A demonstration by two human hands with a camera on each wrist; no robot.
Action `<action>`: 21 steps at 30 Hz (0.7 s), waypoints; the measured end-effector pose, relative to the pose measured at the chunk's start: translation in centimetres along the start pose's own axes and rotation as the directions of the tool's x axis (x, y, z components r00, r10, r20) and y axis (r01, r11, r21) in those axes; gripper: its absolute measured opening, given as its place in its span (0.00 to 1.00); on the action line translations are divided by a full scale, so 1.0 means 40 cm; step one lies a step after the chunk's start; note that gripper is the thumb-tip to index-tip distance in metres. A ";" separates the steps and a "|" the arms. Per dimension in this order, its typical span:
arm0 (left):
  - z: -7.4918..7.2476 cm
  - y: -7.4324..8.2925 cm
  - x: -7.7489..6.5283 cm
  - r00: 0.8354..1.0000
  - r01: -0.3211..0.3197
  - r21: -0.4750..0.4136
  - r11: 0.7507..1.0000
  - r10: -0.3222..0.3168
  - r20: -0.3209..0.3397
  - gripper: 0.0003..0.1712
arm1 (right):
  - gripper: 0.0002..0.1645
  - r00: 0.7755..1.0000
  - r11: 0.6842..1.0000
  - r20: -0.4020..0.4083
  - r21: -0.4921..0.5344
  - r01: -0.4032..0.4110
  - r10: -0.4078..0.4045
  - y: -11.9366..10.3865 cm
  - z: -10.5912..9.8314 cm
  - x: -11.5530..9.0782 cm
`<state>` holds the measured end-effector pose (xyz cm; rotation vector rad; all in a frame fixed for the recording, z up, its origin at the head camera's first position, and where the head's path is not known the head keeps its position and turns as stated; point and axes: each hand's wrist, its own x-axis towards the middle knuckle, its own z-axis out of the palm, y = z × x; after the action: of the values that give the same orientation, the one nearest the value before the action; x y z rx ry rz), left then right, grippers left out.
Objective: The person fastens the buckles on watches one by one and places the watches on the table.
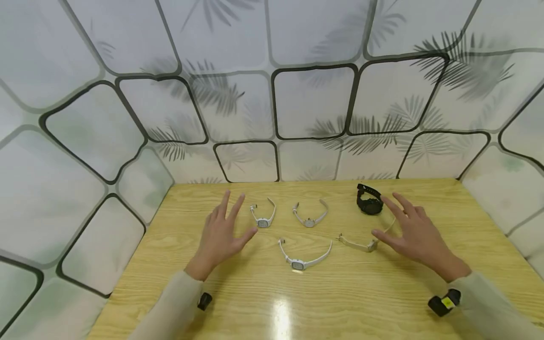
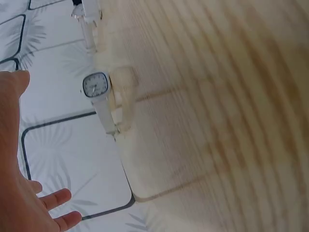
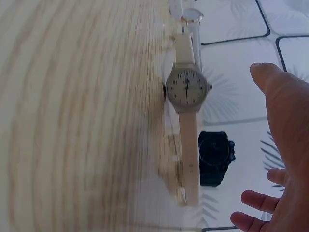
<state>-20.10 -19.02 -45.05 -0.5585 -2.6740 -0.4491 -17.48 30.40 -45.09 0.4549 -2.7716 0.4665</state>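
Note:
Both hands hover over a wooden table with fingers spread. My left hand [image 1: 220, 238] is left of a white square-faced watch [image 1: 263, 222] at the back left. Near my right hand [image 1: 418, 236] lies a beige-strapped watch [image 1: 364, 246] with a round dial, partly covered by the thumb in the head view. A black chunky watch [image 1: 369, 204] stands just beyond the right fingertips. Front centre is another white watch [image 1: 298, 264] with its strap spread. A pale watch with a small round face [image 1: 309, 222] sits at the back middle. Neither hand holds anything.
The wooden table [image 1: 255, 302] meets a wall [image 1: 314, 104] with a leaf and rounded-block pattern at its back edge. A dark wrist device [image 1: 205, 301] hangs at the left sleeve, and another [image 1: 444, 302] at the right sleeve.

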 end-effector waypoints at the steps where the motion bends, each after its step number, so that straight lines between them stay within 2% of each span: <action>1: 0.000 0.006 -0.002 1.000 -0.003 -0.005 1.000 0.003 -0.004 0.53 | 0.58 1.000 1.000 -0.004 0.007 0.006 -0.006 -0.008 0.001 -0.001; 13: 0.014 0.079 -0.025 0.996 -0.055 -0.061 0.997 0.050 -0.071 0.55 | 0.56 1.000 0.990 0.008 0.140 0.021 -0.022 -0.116 0.008 -0.011; 21: 0.029 0.136 -0.042 0.994 -0.091 -0.120 0.989 0.083 -0.066 0.55 | 0.54 0.999 0.975 0.030 0.220 0.035 -0.043 -0.171 0.031 -0.032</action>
<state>-16.62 -14.37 -45.51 -0.6833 -2.5656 -0.5986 -14.19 24.15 -44.84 0.5709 -2.7495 0.7671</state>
